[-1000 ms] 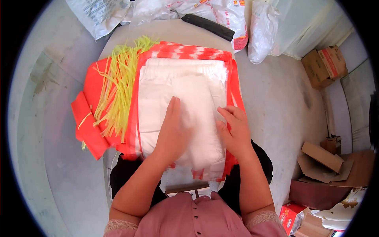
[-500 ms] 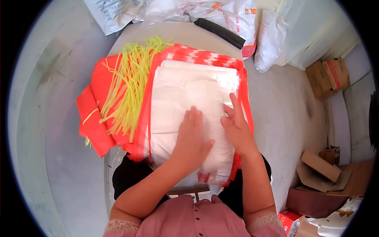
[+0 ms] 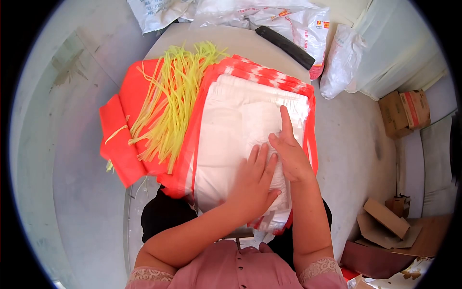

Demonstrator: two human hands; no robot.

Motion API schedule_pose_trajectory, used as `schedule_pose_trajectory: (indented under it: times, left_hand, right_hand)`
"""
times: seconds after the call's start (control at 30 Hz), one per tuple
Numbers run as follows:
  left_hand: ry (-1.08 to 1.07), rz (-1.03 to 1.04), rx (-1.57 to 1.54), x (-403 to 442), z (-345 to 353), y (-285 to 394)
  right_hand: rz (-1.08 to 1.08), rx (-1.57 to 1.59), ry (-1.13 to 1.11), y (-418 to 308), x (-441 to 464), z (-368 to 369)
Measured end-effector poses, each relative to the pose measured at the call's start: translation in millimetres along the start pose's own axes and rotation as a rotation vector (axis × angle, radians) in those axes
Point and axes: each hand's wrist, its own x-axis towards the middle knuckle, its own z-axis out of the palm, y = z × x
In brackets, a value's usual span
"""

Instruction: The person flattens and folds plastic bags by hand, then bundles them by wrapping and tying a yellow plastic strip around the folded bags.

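Note:
A stack of white plastic sheets with red borders [image 3: 219,139], perhaps bags, lies in front of me over my knees. Along its right half, the white plastic [image 3: 260,118] on top forms a narrower folded layer. My left hand [image 3: 256,180] is open, fingers stretched over the lower middle of the stack, slightly blurred. Just right of it, my right hand [image 3: 292,156] rests its edge on the folded layer, index finger pointing away and thumb apart. Neither hand grips anything that I can see. A bunch of yellow-green plastic strips [image 3: 180,103] lies left of the stack.
Red sheets [image 3: 139,86] lie under the strips, beside a red roll [image 3: 120,142] tied with a yellow strip. A black rolled bundle [image 3: 285,47] sits at the table's far edge, near white printed sacks [image 3: 240,14]. Cardboard boxes [image 3: 404,113] stand at the right.
My left hand has slid right and nearer to me, closer to my right hand. The right hand's fingers have straightened somewhat. The whole view has shifted, so things appear farther right.

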Motion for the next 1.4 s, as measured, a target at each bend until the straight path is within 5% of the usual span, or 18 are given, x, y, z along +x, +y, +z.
schedule_pose_trajectory:
  times: [0.23, 0.43, 0.63, 0.73, 0.87, 1.07, 1.27, 1.4]
  left_hand:
    - [-0.057, 0.024, 0.078, -2.8, 3.6, 0.4]
    - [-0.128, 0.005, 0.086, -1.1, -1.9, 2.2]
    - [-0.123, 0.048, 0.123, -2.3, -0.5, 0.6]
    - [-0.091, 0.071, 0.121, -3.4, 1.2, -1.6]
    - [-0.165, 0.072, 0.084, -8.7, 8.8, -12.8]
    - [-0.113, 0.066, 0.047, -4.2, -0.3, -3.4]
    - [-0.218, 0.050, 0.149, -6.7, -2.4, -1.5]
    - [-0.211, 0.084, 0.176, -10.2, -2.7, -3.8]
  right_hand:
    - [-0.121, -0.265, -0.095, 2.1, 27.9, -2.0]
    - [-0.529, -0.969, -0.040, 15.4, 57.6, -13.5]
    - [-0.692, -1.172, 0.140, 17.3, 70.1, -21.7]
    - [-0.729, -1.121, 0.021, 3.6, 45.9, -19.4]
    - [-0.589, -1.112, -0.444, -8.1, 1.4, -14.8]
    - [-0.611, -1.109, -0.480, 9.8, 19.0, -23.7]
    - [-0.684, -1.285, -0.295, 16.8, 55.5, -21.8]
    - [-0.580, -1.289, 0.167, 12.8, 41.0, -29.8]
